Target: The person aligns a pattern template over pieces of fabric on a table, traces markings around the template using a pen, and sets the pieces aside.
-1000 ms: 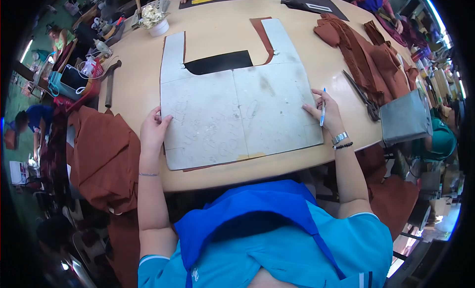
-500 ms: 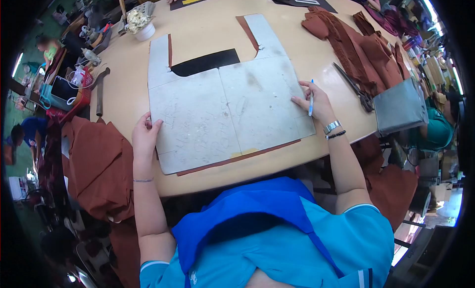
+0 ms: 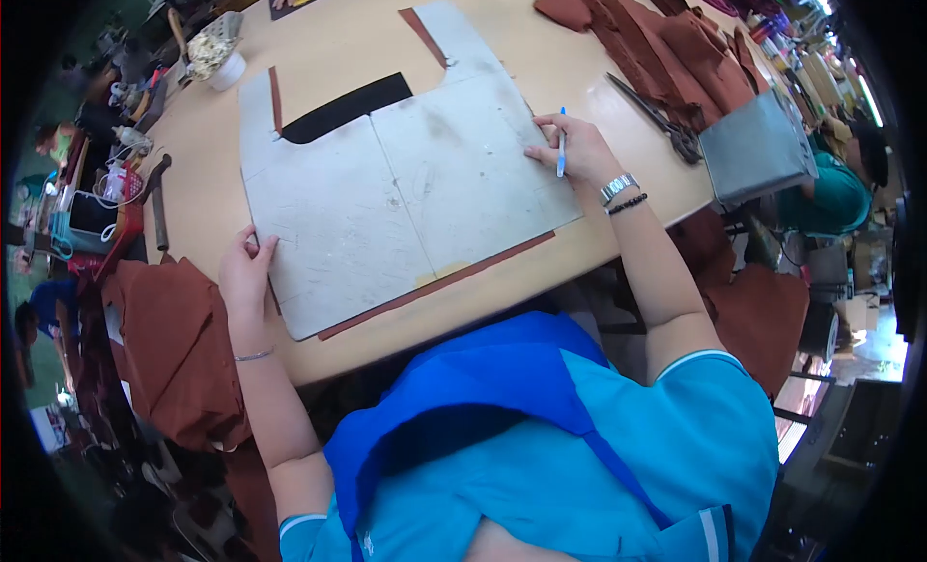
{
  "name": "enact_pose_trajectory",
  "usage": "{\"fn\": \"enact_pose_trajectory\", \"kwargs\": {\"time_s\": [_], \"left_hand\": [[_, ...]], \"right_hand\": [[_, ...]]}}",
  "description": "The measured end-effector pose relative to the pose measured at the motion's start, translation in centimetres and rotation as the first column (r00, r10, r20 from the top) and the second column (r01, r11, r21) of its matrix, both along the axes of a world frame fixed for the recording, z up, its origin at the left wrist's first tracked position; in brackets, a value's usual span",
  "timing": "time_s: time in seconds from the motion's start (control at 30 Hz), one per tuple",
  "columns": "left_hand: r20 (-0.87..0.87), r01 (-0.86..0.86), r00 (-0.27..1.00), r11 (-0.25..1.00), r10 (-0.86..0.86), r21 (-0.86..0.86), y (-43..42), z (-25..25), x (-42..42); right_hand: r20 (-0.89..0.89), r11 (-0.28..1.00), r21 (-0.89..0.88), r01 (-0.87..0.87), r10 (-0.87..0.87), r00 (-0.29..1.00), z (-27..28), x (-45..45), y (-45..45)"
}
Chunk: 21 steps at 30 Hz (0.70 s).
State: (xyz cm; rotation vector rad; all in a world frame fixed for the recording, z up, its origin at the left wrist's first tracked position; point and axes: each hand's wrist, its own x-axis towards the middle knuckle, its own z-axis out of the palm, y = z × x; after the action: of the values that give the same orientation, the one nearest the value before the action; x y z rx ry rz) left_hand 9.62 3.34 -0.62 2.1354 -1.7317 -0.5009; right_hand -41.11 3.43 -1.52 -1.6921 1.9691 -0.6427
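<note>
Lying flat on the table [image 3: 198, 166]: grey template [image 3: 454, 185], held at both sides.
Left edge is pinched by left hand [image 3: 246, 272], right edge by right hand [image 3: 581, 154], pen [image 3: 561, 162] also clasped; brown fabric [image 3: 437, 287] is exposed along near edge.

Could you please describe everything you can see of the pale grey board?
The flat, stiff-looking board has two arms around a wide notch, a thin centre line, scuffs, faint marks and a yellowish patch near its lower edge. It lies aslant over brown fabric on the table; the left hand and right hand touch its opposite sides.
</note>
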Motion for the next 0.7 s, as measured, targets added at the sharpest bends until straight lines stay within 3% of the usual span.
{"fn": "enact_pose_trajectory", "kwargs": {"time_s": [0.07, 0.2, 0.57, 0.7], "left_hand": [[-0.130, -0.002, 0.991, 0.999, -0.003, -0.041, -0.4, -1.8, 1.6], [-0.450, -0.036, 0.893, 0.988, -0.035, -0.147, -0.4, -4.5, 2.9], [-0.463, -0.026, 0.885, 0.989, -0.046, -0.148, -0.4, -4.5, 3.1], [-0.418, -0.006, 0.907, 0.992, -0.048, -0.126, -0.5, -4.1, 2.6]], "right_hand": [[0.098, 0.997, 0.057, 0.044, -0.049, 0.994, 0.1, -0.5, 0.1], [0.413, 0.998, -0.043, 0.046, -0.025, 0.910, -1.9, -2.1, 0.3], [0.495, 0.998, -0.030, 0.055, -0.033, 0.868, -1.4, -1.5, 0.9], [0.391, 0.996, -0.057, 0.075, -0.047, 0.919, -2.1, -1.8, 0.7]]}}
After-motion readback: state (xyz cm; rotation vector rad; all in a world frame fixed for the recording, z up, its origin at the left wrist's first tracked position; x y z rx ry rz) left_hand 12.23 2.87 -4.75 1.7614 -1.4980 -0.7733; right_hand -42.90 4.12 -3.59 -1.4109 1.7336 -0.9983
